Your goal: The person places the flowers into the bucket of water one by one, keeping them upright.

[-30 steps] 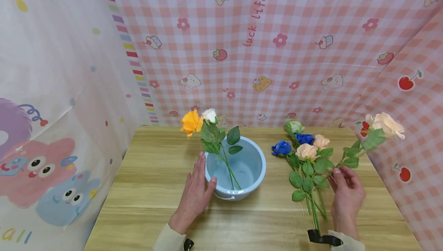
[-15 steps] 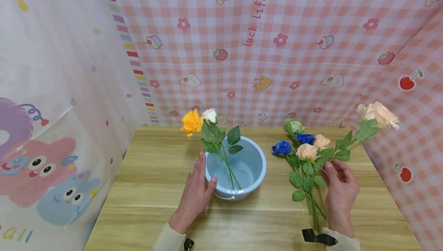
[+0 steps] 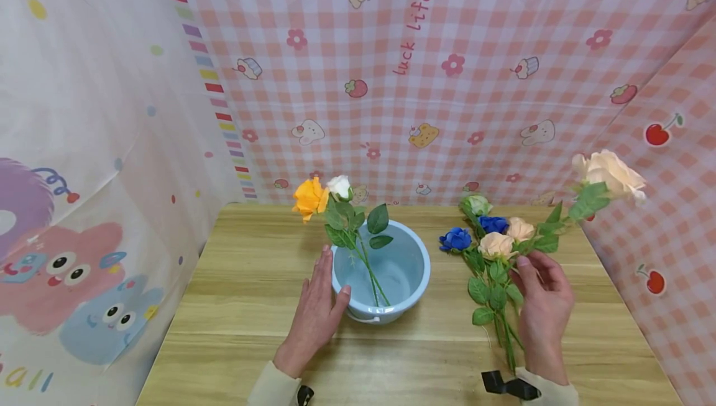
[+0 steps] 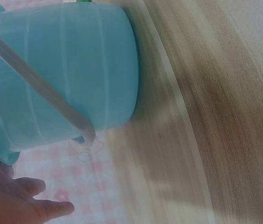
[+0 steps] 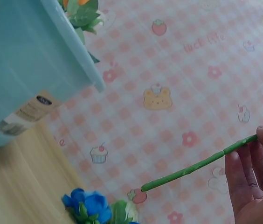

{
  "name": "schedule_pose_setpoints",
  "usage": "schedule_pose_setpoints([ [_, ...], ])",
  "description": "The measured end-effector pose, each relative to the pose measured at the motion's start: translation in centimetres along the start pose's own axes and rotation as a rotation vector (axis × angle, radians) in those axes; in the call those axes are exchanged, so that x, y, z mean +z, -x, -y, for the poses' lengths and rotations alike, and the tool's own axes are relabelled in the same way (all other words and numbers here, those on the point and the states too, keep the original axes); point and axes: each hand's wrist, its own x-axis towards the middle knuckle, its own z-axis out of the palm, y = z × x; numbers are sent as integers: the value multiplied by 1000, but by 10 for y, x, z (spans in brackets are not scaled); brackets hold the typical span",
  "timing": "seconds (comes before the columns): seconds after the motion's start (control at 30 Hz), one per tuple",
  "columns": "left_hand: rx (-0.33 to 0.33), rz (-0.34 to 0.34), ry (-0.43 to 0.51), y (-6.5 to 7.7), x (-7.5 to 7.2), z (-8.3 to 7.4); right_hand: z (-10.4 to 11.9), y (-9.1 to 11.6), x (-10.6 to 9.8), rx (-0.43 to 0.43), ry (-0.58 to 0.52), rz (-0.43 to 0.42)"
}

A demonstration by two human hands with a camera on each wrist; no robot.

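Note:
My left hand [image 3: 316,309] rests its straight fingers along the left side of a light blue bucket [image 3: 427,264]. Leaning inside the bucket are an orange rose [image 3: 309,199] and a white rose [image 3: 339,188], their leafy stems crossing. On the right, my right hand [image 3: 544,306] pinches the stem of a large peach rose [image 3: 610,175] between thumb and fingers, its bloom raised up and to the right. In the right wrist view the bare green stem [image 5: 192,167] sticks out past my fingertips. The bucket's pale handle [image 4: 43,88] hangs down in the left wrist view.
Beside my right hand several flowers lie on the wooden table [image 3: 235,306]: blue roses [image 3: 455,239], smaller peach roses [image 3: 496,245] and a pale green one [image 3: 477,204]. Pink checked cloth [image 3: 358,33] hangs behind the table and along its right side.
My right hand has moved left and a little away from me, taking the peach rose with it; its bloom is higher now. The left hand and the bucket have stayed put.

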Motion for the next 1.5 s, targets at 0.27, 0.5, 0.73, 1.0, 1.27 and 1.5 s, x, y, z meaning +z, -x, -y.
schedule_pose_setpoints([
  [0.27, -12, 5, 0, 1, -1, 0, 4, 6, 12, -26, 15, 44],
  [0.5, -7, -2, -8, 1, 0, 1, 7, 14, 23, -37, 84, 83],
  [0.73, 0, -4, 4, 1, 0, 0, 7, 19, 35, -37, 132, 110],
  [1.0, 0, 0, 7, 0, 1, 0, 5, 21, 53, -88, 91, 188],
  [1.27, -4, -5, 11, 0, 1, 1, 3, 31, 74, -95, 89, 290],
  [1.5, -3, -2, 2, 0, 1, 1, -7, 40, 89, -128, 167, 377],
])
